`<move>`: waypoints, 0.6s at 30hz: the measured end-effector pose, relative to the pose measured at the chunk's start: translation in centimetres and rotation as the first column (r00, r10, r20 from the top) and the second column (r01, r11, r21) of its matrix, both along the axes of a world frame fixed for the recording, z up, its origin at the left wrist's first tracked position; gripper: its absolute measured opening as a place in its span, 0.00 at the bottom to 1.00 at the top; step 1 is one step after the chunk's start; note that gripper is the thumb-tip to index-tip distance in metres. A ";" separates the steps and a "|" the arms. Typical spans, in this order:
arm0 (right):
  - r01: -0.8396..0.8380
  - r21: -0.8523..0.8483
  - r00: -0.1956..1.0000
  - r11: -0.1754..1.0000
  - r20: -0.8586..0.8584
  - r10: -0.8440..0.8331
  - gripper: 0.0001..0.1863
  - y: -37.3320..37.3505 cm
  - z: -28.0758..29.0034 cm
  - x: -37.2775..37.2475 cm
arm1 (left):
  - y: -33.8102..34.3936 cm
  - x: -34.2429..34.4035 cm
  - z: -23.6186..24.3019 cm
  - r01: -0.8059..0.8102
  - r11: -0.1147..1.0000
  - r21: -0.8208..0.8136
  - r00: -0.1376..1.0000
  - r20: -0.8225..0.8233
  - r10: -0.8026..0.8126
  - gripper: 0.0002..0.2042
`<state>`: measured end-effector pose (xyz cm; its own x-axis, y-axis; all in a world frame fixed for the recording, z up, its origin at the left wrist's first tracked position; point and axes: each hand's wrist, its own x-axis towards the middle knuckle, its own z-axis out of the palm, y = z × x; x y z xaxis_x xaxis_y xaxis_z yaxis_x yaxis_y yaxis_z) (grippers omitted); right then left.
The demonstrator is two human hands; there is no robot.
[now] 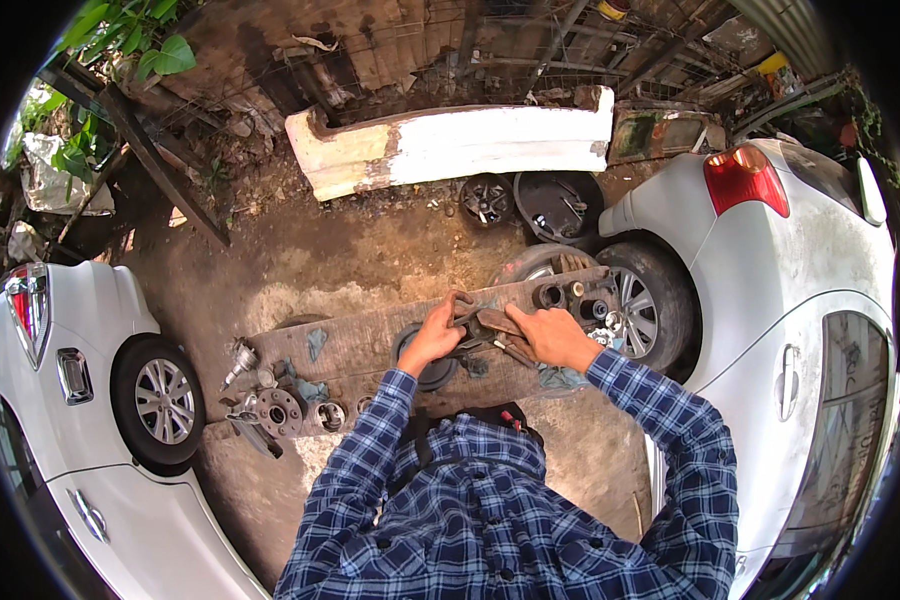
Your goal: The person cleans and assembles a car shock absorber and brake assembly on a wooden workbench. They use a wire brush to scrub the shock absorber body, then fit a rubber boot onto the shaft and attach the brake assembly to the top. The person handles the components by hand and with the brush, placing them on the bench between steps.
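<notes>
Above a worn wooden bench [360,352], my left hand [430,338] is closed on a dark curved metal part [463,308]. My right hand [555,336] grips a flat brown strip [497,320], its end close to that metal part; I cannot make out its exact kind. Below my hands, a black round ring-shaped part [438,374] lies on the bench. Some slim tools [514,350] lie under my right hand. A blue-grey rag [560,377] is near my right wrist.
Metal parts, including a round hub with holes [279,411], crowd the bench's left end. Cylindrical parts [549,296] stand at its right. White cars [90,400] flank me. Beyond are a black basin [558,206] and a white bumper [460,145].
</notes>
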<state>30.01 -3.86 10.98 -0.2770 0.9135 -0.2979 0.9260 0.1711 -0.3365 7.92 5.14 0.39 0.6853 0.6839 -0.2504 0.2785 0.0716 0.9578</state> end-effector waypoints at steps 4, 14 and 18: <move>-0.265 0.171 0.956 0.949 0.173 0.235 0.23 0.0 -0.5 0.8 | 1.8 -0.2 -0.6 0.193 0.922 -0.337 0.960 0.259 -0.106 0.27; 0.067 0.036 0.997 0.997 -0.033 -0.066 0.23 0.4 -1.5 -3.8 | 5.1 -2.9 0.4 0.072 0.916 -0.395 0.991 0.136 -0.019 0.27; 0.107 -0.111 0.950 0.988 -0.281 -0.135 0.23 0.4 -0.5 -5.4 | 1.6 -2.5 0.5 -0.093 0.959 -0.269 0.981 0.140 0.134 0.26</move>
